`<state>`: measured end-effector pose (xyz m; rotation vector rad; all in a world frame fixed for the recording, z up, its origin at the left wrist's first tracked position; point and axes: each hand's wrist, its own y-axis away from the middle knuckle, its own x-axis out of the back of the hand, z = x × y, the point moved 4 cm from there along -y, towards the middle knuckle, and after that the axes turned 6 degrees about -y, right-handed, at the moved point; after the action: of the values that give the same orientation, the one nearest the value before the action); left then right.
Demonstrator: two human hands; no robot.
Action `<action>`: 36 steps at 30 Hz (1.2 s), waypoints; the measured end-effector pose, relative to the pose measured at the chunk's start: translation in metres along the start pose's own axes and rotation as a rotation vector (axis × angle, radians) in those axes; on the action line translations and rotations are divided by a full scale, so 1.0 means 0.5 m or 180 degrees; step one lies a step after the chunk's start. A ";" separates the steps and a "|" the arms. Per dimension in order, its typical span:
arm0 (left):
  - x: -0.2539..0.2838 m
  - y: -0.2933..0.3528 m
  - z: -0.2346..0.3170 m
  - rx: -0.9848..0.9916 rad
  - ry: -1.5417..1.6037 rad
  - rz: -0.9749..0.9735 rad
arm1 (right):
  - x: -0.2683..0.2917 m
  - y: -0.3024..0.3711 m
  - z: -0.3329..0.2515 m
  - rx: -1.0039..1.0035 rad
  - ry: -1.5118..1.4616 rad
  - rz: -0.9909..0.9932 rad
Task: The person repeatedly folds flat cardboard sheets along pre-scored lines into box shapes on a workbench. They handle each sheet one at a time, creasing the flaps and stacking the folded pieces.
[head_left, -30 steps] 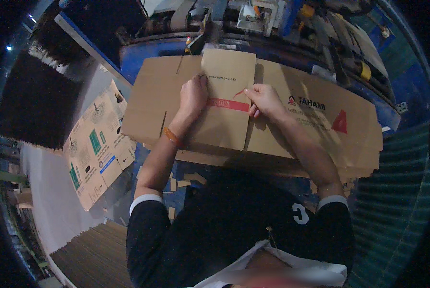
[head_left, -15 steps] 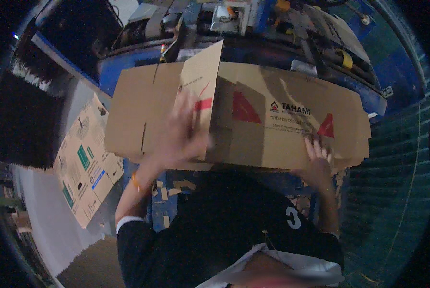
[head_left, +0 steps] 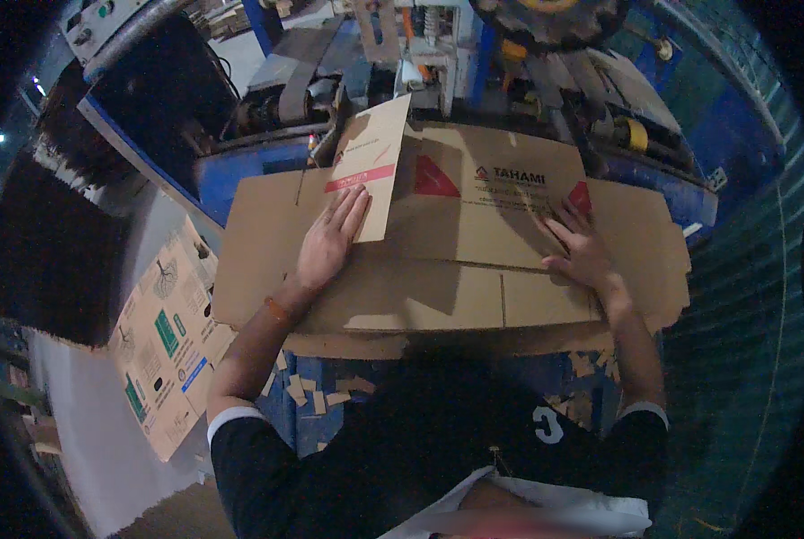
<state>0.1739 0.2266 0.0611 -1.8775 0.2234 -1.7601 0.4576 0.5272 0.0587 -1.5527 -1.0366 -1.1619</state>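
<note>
A flattened brown cardboard box (head_left: 456,234) with red corner shapes and dark print lies on a stack of more flat cardboard (head_left: 420,301). Its narrow left panel (head_left: 371,148), crossed by a red band, is folded over and stands partly raised at the far end. My left hand (head_left: 332,235) rests on the lower part of that panel with fingers stretched out. On the printed face to the right lies my right hand (head_left: 583,244), fingers spread, near a red corner. Neither hand is closed round anything.
Beyond the cardboard stands a blue machine (head_left: 231,175) with belts, rollers and a dark wheel (head_left: 550,22). Printed cardboard sheets (head_left: 164,337) lean at the left. Small cardboard scraps (head_left: 317,395) lie on a blue surface near me. A green corrugated wall (head_left: 734,359) is at the right.
The printed box has slid away from me toward the machine, uncovering cardboard beneath it. The folded panel lies flatter, and my left hand has settled on it. My right hand has moved farther forward.
</note>
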 end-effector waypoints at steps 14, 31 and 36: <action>-0.075 -0.208 -0.065 0.1078 -0.0943 0.0901 | -0.014 -0.182 0.115 0.0131 0.1271 0.1630; 0.077 0.327 -0.040 0.4203 0.0006 0.2359 | 0.014 -0.044 0.035 -0.0724 -0.1956 0.0889; 0.045 0.332 -0.035 0.4643 0.0291 0.1579 | 0.051 0.287 0.182 -0.2023 -0.0501 0.2642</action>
<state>0.2005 0.0727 -0.0015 -0.5863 -0.4375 -1.0533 0.6192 0.5842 0.0450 -2.2794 -0.0128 -0.7926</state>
